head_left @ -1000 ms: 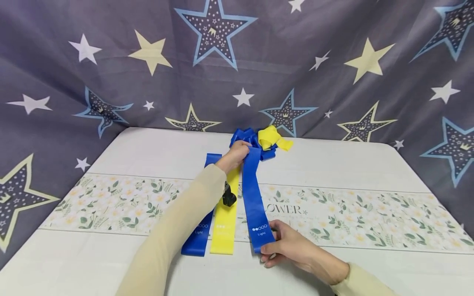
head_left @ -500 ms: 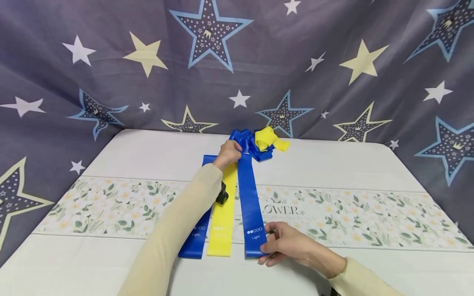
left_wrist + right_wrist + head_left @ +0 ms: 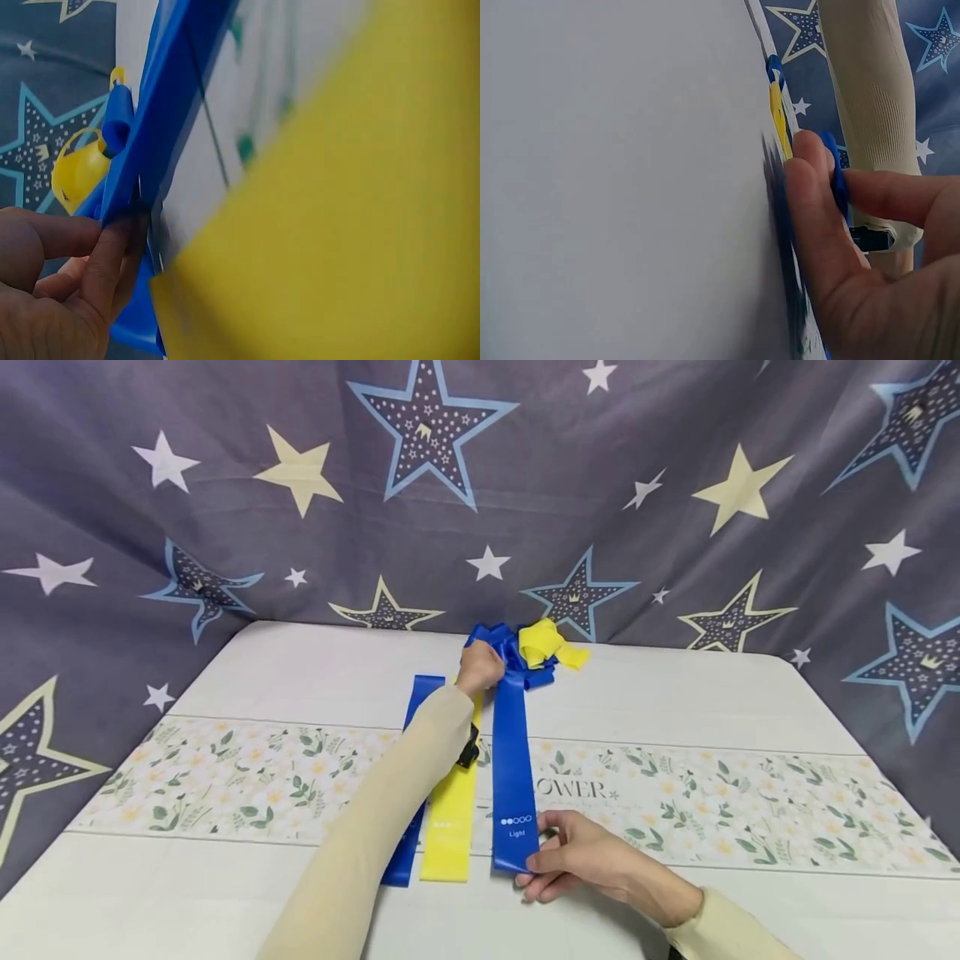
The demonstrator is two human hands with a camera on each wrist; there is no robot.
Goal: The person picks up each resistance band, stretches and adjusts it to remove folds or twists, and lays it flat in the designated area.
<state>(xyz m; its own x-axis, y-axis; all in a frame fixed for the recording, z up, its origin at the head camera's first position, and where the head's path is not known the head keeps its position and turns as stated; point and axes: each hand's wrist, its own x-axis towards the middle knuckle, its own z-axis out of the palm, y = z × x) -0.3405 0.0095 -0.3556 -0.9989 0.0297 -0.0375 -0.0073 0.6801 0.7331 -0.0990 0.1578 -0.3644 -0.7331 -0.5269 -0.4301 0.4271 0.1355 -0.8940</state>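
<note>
In the head view a flat blue resistance band (image 3: 512, 768), printed "Light", stretches front to back. My left hand (image 3: 480, 667) is at its far end; the left wrist view shows thumb and fingers pinching the blue strip (image 3: 165, 112). At the near end, my right hand (image 3: 581, 860) pinches a corner, thumb on top and fingers beneath. Under my left forearm lie a yellow resistance band (image 3: 447, 835) and a second blue band (image 3: 403, 860), parallel and partly hidden by the sleeve. The yellow one fills much of the left wrist view, blurred.
A loose heap of blue band (image 3: 498, 639) and a crumpled yellow band (image 3: 542, 643) lie at the table's back edge. A white cloth with a floral strip (image 3: 712, 793) covers the table. A starry curtain (image 3: 480, 493) hangs behind.
The held blue band has gone from bent to nearly straight. My left hand shifted left, then back right towards the heap. My right hand keeps its pinch, moving only slightly.
</note>
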